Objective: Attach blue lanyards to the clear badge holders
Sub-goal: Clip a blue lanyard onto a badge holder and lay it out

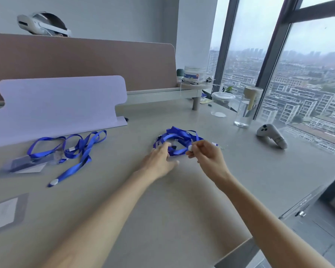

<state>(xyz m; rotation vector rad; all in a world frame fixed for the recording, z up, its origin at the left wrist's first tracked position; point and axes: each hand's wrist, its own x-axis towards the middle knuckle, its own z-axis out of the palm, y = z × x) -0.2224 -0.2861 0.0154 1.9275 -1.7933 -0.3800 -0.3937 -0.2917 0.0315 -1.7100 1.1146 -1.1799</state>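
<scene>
With the right hand (205, 151) pinching the lanyard (179, 140) at its white tab, keep the spread left hand (160, 161) (fingers resting on the tangle) pinning the strap near the tabletop's (182, 200) far edge, then draw one clip end free.

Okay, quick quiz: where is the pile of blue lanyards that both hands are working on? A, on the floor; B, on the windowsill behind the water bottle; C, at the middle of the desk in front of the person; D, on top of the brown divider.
C: the left hand and right hand meet over the tangled blue lanyards lying on the grey desk.
</scene>
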